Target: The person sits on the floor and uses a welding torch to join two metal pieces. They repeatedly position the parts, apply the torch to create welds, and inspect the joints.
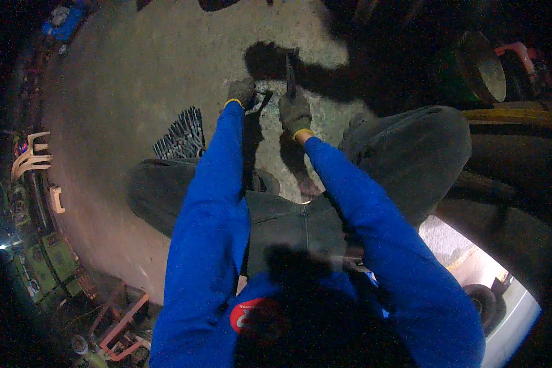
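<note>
My left hand [242, 92], in a grey glove with a yellow cuff, is closed low over the concrete floor. From it juts a dark bent metal piece [264, 100], its far end partly lost in shadow. To its right, my right hand [296, 114], gloved alike, grips a hammer [290, 72] that points away from me, its head at the far end. Beside my left knee lies a fanned bundle of dark metal rods [183, 136]. My bent legs spread on both sides of the hands.
At the far right stands a round drum [490, 67] with a red object [516, 54] behind it. Along the left are a pale plastic chair [34, 154], green machinery [58, 254] and a red metal frame [126, 325]. A wheel [479, 303] shows at lower right.
</note>
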